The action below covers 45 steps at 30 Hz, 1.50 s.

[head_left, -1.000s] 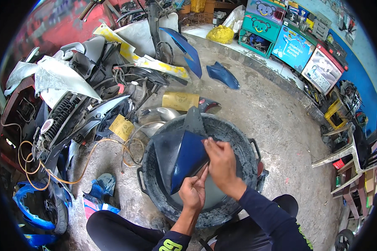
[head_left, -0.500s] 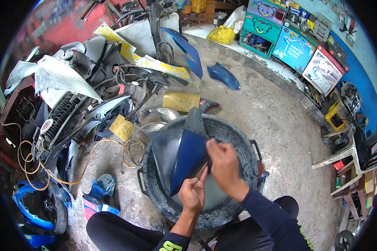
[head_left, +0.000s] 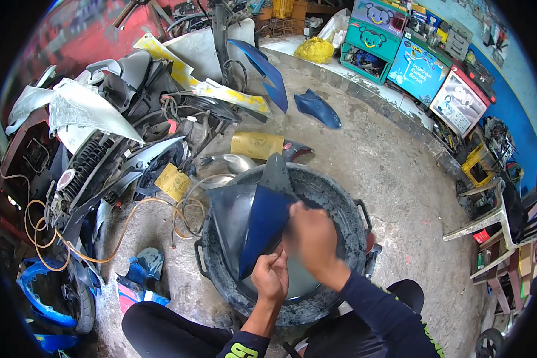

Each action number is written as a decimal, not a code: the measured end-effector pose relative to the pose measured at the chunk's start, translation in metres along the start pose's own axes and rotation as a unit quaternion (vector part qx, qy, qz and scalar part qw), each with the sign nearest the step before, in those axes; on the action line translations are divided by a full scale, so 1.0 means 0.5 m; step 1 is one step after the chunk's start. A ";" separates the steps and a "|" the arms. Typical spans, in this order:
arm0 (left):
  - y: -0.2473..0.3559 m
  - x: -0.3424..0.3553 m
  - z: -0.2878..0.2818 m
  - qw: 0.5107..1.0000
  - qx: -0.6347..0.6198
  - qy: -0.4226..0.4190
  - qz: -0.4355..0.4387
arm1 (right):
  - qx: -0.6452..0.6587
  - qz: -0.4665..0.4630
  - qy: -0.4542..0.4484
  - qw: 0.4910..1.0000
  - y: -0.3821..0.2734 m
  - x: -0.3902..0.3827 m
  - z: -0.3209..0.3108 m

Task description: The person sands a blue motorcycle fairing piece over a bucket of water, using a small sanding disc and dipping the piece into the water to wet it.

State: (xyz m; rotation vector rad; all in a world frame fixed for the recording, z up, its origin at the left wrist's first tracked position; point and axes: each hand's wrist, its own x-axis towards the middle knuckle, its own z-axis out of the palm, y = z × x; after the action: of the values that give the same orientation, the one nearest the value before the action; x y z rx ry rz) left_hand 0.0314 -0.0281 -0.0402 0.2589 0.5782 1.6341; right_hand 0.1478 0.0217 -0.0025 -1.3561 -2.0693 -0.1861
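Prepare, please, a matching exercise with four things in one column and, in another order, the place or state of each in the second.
Column A
1. Left hand
2. Round black tub
3. Yellow bundle
4. Tan hose

Column B
a. on the white-tiled ledge
b. looped, left of the tub
c. gripping the blue-and-grey panel
d. beneath the panel

Pairs: 1-c, 2-d, 3-a, 4-b
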 end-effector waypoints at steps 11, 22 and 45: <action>0.020 -0.013 0.036 0.999 -0.021 -0.036 0.005 | 0.034 -0.009 0.017 0.999 -0.014 -0.009 -0.015; 0.009 -0.009 0.023 0.998 -0.033 -0.034 -0.040 | -0.029 0.040 -0.023 0.999 0.012 0.025 -0.016; 0.063 0.061 -0.031 0.994 0.083 0.016 -0.067 | 0.119 -0.092 -0.090 0.984 -0.015 -0.025 -0.038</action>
State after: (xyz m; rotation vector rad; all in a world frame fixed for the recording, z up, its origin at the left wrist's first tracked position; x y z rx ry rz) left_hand -0.0081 -0.0035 -0.0420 0.3097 0.7427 1.4657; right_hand 0.1531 0.0002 0.0068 -1.0707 -2.2842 0.1078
